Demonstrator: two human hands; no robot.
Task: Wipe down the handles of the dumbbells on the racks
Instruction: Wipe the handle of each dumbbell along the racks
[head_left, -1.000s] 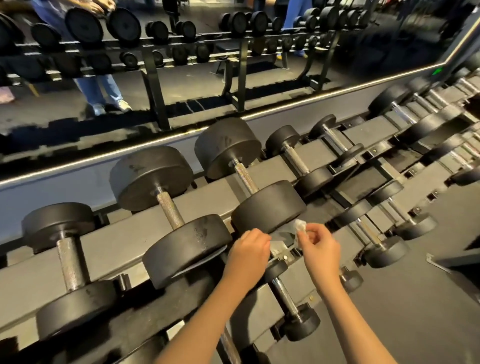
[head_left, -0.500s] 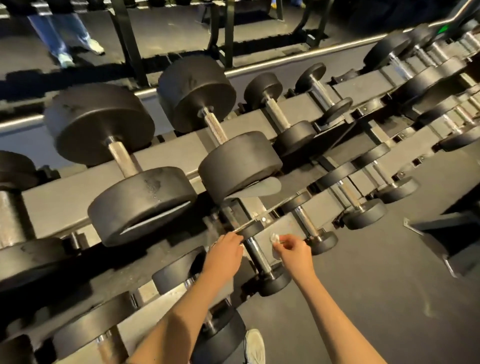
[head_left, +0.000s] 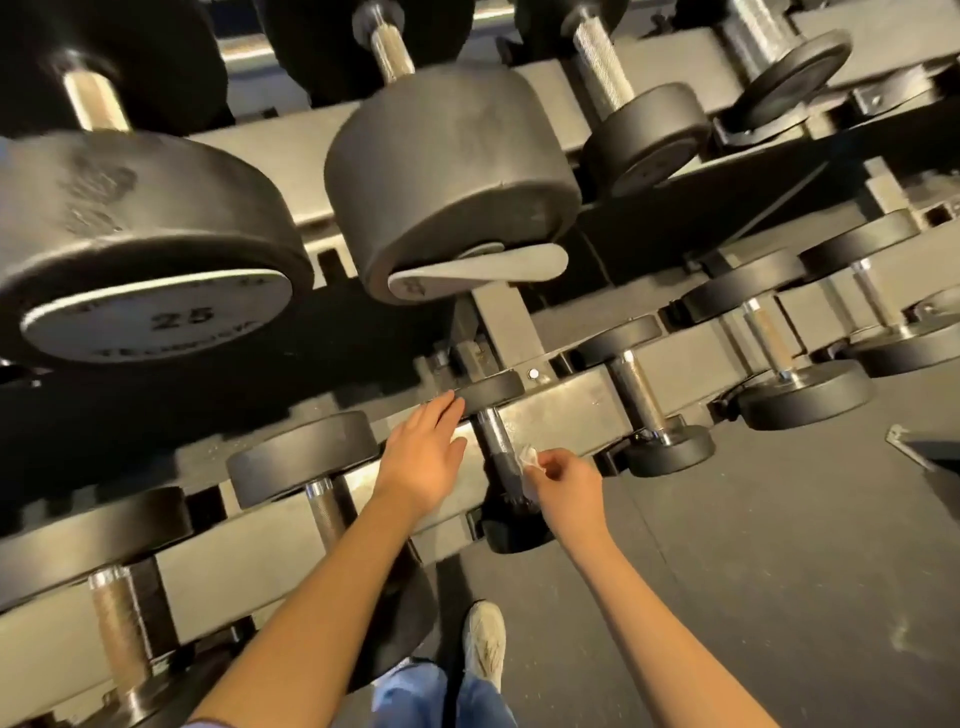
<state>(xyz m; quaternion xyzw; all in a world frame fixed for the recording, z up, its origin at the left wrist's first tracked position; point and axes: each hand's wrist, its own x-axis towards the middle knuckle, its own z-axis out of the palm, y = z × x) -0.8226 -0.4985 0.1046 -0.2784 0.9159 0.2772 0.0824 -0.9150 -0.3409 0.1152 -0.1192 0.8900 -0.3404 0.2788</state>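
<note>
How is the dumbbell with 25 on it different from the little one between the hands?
The 25 dumbbell is bigger, with thicker heads than the little dumbbell. The 25 dumbbell sits untouched on the upper rack; the little dumbbell sits lower, the left hand beside it, the right hand pinching a wipe at its handle. Both have black heads and metal handles.

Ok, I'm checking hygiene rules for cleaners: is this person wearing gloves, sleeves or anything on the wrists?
No gloves: the left hand and right hand are bare. Both forearms are uncovered as far as the frame shows, with no watch, band or ring visible.
</note>
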